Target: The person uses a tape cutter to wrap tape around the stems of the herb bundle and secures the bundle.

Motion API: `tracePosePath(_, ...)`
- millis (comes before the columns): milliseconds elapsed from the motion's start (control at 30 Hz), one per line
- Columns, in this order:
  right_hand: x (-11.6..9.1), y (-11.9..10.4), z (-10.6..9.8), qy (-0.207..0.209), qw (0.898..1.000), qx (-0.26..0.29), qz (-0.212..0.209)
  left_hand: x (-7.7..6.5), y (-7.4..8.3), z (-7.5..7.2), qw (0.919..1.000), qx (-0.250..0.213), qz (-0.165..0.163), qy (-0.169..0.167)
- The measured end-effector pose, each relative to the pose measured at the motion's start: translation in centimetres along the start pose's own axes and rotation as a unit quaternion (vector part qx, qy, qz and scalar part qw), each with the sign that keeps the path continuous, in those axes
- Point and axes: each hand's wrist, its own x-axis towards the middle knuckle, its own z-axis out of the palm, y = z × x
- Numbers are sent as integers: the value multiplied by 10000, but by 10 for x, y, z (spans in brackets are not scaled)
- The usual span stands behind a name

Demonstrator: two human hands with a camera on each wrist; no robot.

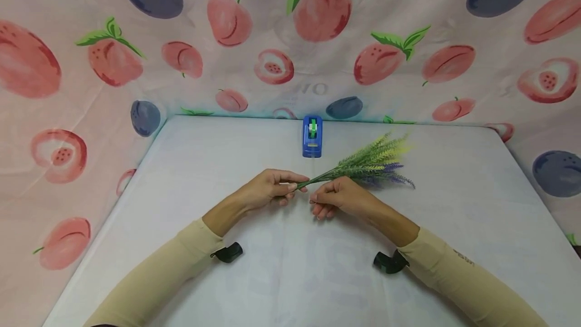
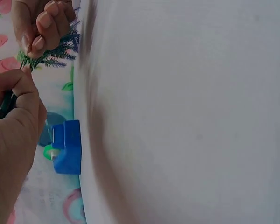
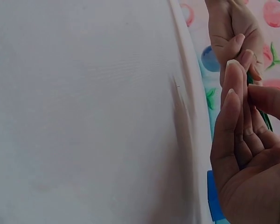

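Observation:
A bundle of artificial lavender (image 1: pixel 372 163) with green, yellow and purple sprigs points to the right above the white table. My left hand (image 1: pixel 274 185) grips the lower ends of its green stems between thumb and fingers. Close beside the stems is my right hand (image 1: pixel 338 197), below the flower heads. In the left wrist view the right hand's (image 2: pixel 44 28) thumb and index tips come together; I cannot tell whether they pinch something thin. The other fingers of the right hand (image 3: pixel 252 144) are bent slightly in the right wrist view.
A blue tape dispenser (image 1: pixel 312 138) with a green-cored roll stands at the table's back edge, just beyond the hands. The white table (image 1: pixel 272 276) meets a fruit-patterned cloth (image 1: pixel 190 95) behind it. Black wrist devices (image 1: pixel 391 262) sit below both sleeves.

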Motion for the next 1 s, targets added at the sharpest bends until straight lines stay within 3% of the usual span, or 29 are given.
tracePosePath(200, -1, 0, 2, 29, 10000, 36, 19, 6, -3, 7, 9997, -161, 43, 195)
tracePosePath(500, -2, 1, 5, 143, 9996, -74, -211, 13, -8, 13, 9996, -266, -31, 133)
tracePosePath(667, -5, -7, 5, 483, 9977, -289, -378, 15, -7, 13, 9997, 162, 15, 169)
tracePosePath(767, -6, -15, 7, 870, 9904, -873, -622, 17, -5, 12, 9990, 401, 51, 168)
tracePosePath(833, -7, -20, 9, 1260, 9713, -1761, -982, 18, -4, 12, 9988, 459, 30, 151)
tracePosePath(867, -6, -22, 10, 1483, 9553, -2265, -1186, 18, -3, 11, 9988, 465, 15, 155)
tracePosePath(1000, -3, -27, 14, 2319, 8733, -3884, -1807, 18, -1, 9, 9986, 446, -104, 253)
